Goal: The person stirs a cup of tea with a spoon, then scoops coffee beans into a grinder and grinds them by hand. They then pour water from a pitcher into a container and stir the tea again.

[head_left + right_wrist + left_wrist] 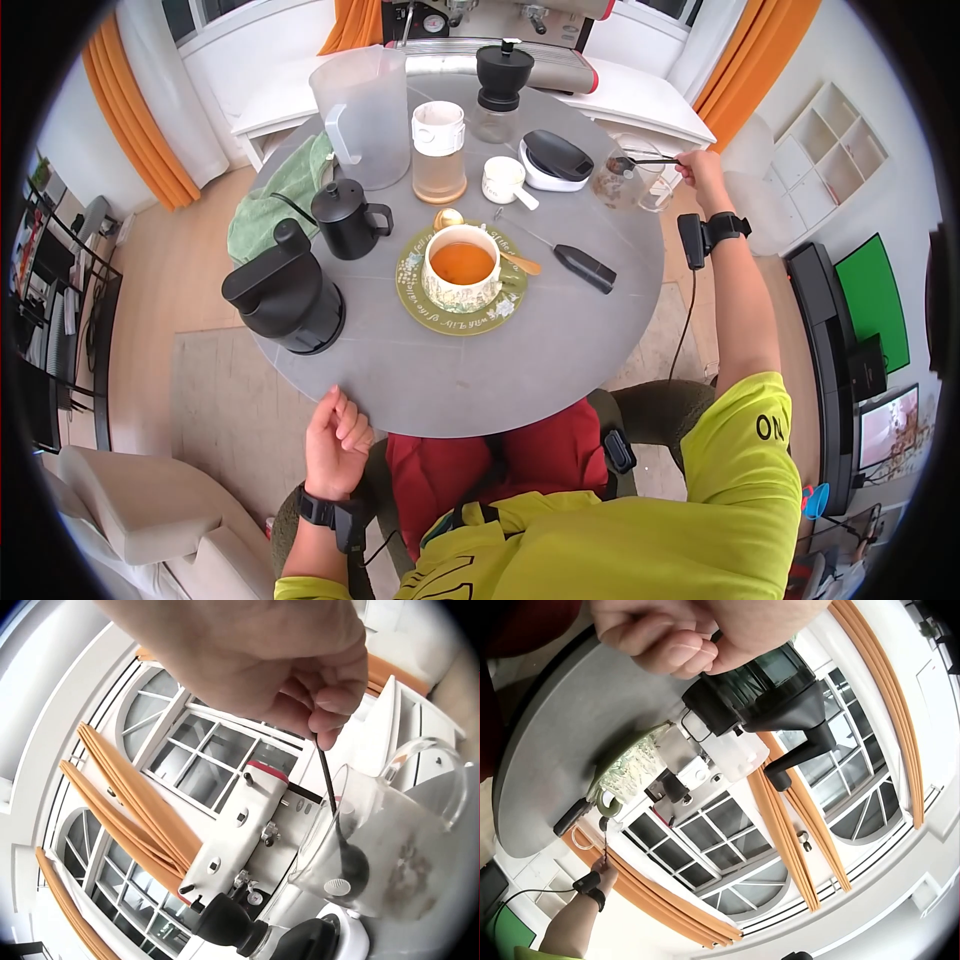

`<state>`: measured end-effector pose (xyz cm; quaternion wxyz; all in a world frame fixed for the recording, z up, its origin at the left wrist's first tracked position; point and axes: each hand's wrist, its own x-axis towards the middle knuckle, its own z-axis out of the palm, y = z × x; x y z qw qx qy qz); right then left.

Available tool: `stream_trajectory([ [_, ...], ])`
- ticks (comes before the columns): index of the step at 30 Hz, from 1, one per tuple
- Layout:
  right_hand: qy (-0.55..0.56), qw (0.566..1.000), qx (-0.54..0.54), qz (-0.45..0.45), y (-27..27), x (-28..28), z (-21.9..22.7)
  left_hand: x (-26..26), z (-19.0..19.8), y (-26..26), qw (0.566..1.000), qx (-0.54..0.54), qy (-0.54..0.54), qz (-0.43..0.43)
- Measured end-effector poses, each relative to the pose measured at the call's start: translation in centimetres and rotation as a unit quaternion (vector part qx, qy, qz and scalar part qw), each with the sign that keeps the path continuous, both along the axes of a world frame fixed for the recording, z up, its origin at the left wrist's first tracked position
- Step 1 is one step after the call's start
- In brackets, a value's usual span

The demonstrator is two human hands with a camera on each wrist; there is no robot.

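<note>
R hand, at 2 o'c over the table's edge, pinches a blk spoon; the spoon's bowl is down inside a glass mug w/ brown residue on its wall, mug also at 2 o'c. L hand, just off the rim at 7 o'c, has fingers loosely curled, w/ nothing in its grasp.

Surface: round grey table, smooth, faint pale veins. Room: wood floor, white walls, orange curtains at 11 & 1 o'c; espresso machine on a white bench at 12; TV, green screen, at 3; beige sofa at 8.

Other things: mid-table, a teacup of orange-brown liquid on a green saucer. Blk frother at 3. Clear jar w/ white collar at 12; blk-topped grinder just past it. Tall pitcher at 11; blk kettle & green cloth at 10.

In the way: blk-and-white device at 1, just L of the mug; blk appliance at 8, b/w L hand & kettle.
</note>
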<state>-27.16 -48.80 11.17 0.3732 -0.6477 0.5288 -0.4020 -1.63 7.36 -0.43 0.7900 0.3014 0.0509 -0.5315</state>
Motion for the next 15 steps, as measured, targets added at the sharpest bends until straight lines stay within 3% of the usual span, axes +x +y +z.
stream_trajectory([
  [9, -0.121, 0.992, 0.032, -0.026, -0.5, -2.1, 1.1, -0.1, -0.1, 0.0, 1.000, -0.001, 0.007, 0.003],
  [15, -0.157, 0.987, 0.021, 0.018, 2.1, 0.8, 2.9, -0.2, 0.2, 0.0, 1.000, 0.005, 0.009, 0.008],
])
